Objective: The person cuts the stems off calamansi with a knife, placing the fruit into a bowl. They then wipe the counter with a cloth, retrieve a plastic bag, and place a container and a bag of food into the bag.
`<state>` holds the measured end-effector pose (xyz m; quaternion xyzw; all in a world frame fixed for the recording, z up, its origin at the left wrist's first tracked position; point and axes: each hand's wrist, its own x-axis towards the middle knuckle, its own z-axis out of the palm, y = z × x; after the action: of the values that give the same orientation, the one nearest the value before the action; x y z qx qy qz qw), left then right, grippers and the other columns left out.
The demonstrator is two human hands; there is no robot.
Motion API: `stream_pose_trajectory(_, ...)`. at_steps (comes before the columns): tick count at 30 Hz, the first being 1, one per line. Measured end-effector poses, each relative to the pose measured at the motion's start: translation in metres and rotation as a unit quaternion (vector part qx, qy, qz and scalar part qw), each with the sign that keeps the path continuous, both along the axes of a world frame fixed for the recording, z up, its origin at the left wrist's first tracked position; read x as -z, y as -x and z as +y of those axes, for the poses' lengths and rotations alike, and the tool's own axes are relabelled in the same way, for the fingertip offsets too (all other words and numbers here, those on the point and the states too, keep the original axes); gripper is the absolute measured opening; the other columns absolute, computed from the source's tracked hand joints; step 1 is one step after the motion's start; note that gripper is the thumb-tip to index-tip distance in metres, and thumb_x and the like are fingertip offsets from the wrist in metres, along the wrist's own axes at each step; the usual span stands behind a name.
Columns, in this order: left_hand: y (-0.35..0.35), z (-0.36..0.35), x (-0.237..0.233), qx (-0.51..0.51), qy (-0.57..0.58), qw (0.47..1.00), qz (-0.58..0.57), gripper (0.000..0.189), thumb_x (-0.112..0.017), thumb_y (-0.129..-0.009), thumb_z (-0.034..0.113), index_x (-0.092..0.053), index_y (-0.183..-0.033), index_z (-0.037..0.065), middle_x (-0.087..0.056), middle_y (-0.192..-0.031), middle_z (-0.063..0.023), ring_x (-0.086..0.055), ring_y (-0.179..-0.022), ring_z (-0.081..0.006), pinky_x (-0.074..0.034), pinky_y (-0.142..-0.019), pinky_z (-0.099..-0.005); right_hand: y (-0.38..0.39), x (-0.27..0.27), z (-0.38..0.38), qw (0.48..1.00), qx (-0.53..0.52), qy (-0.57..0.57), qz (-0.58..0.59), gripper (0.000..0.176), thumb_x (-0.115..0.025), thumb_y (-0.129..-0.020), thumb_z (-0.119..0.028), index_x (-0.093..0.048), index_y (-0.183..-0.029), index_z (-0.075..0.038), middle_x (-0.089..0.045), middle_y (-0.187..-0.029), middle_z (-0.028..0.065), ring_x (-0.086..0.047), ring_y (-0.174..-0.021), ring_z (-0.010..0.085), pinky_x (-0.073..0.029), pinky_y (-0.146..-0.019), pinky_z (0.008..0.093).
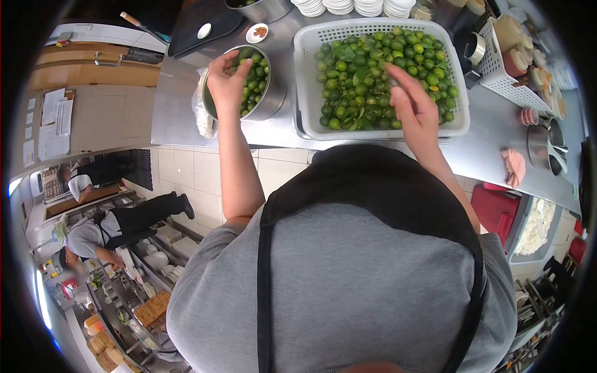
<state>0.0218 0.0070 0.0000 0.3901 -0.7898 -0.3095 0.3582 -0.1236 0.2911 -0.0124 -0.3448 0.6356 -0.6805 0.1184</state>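
Observation:
My left hand (225, 84) hangs over the rim of a round metal pot (278, 96), thumb held apart from the bent fingers. Small green limes (255, 87) lie inside that pot. On the right, my right hand (418, 109) is above a white perforated plastic basket (461, 105), its index finger stretched out and the thumb apart. The basket holds a broad heap of limes (367, 81), with green leaves among them. No lime shows between the fingers of either hand.
Behind the pot are a small dish with red bits (257, 33), a black tray (208, 28) and stacked white dishes (339, 6). Bottles fill a white crate (510, 74) at right. A pink cloth (513, 168) lies near the counter edge. Two people work at left.

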Motion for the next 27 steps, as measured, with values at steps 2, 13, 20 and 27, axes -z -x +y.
stream_pose_trajectory(2, 0.007, 0.009, 0.007, 0.026, 0.008, 1.000, 0.003, 0.031, -0.073, -0.068, 0.013, -0.064, -0.096, 0.002, -0.061, -0.086, -0.0108, -0.059, -0.077, -0.0168, -0.048, -0.068, -0.0268, 0.021, 0.015, -0.002, 0.987, -0.046, -0.097, -0.120, 0.028, -0.050, -0.090, -0.016, -0.056, -0.115, -0.005, -0.060, -0.080, 0.0043, -0.055, -0.075, 0.0095, -0.042, -0.067, 0.0221)
stream_pose_trajectory(13, 0.086, 0.110, 0.072, 0.297, 0.062, 0.919, -0.252, 0.020, -0.067, -0.072, 0.022, -0.067, -0.081, 0.004, -0.065, -0.083, -0.0113, -0.063, -0.076, -0.0235, -0.047, -0.070, -0.0324, 0.025, 0.017, 0.001, 0.981, -0.041, -0.130, -0.140, 0.028, -0.050, -0.090, -0.016, -0.055, -0.118, -0.010, -0.046, -0.065, -0.0050, -0.042, -0.061, 0.0034, -0.034, -0.053, 0.0184)
stream_pose_trajectory(20, 0.075, 0.083, 0.040, 0.310, -0.445, 0.830, 0.130, 0.029, -0.056, -0.082, 0.006, -0.053, -0.109, -0.002, -0.061, -0.091, -0.0057, -0.063, -0.085, -0.0224, -0.050, -0.073, -0.0299, 0.016, 0.019, 0.005, 0.979, -0.023, -0.144, -0.142, 0.032, -0.050, -0.090, -0.014, -0.052, -0.123, -0.013, -0.047, -0.068, -0.0022, -0.043, -0.062, 0.0047, -0.036, -0.056, 0.0190)
stream_pose_trajectory(27, 0.059, 0.089, 0.020, 0.345, -0.493, 0.759, 0.247, 0.034, -0.051, -0.083, 0.002, -0.048, -0.117, -0.005, -0.057, -0.097, -0.0101, -0.060, -0.095, -0.0235, -0.048, -0.088, -0.0336, 0.012, 0.022, -0.004, 0.986, -0.056, -0.155, 0.015, 0.034, -0.044, -0.092, -0.018, -0.047, -0.126, -0.009, -0.058, -0.079, 0.0069, -0.051, -0.069, 0.0183, -0.042, -0.070, 0.0293)
